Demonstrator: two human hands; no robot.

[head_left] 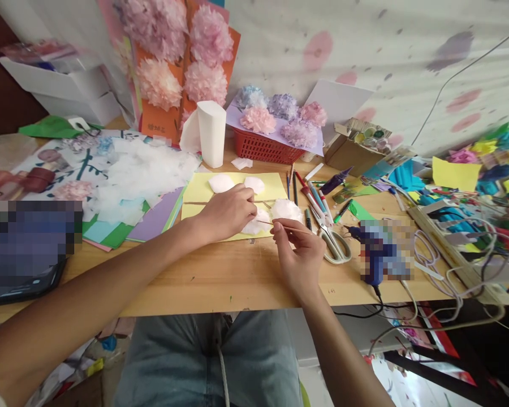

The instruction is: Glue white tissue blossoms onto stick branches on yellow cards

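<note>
Yellow card point(197, 189) near pens point(311, 199), scissors point(330, 237)

The right hand point(300, 251) pinches a thin stick point(294, 228) between thumb and fingers, its tip pointing toward the left hand point(229, 212). The left hand bends over a yellow sheet point(190, 183) bearing a brown line point(197, 203) and white pieces point(286, 210); whether its fingertips hold anything is hidden. Just right of the sheet lie pens point(314, 200) and scissors point(331, 240), then a blue glue gun point(374, 272) (partly masked by pixels). Behind, a white roll point(212, 135) stands upright on the table point(237, 282), near a red basket point(258, 147) topped with paper flowers point(258, 120).
</note>
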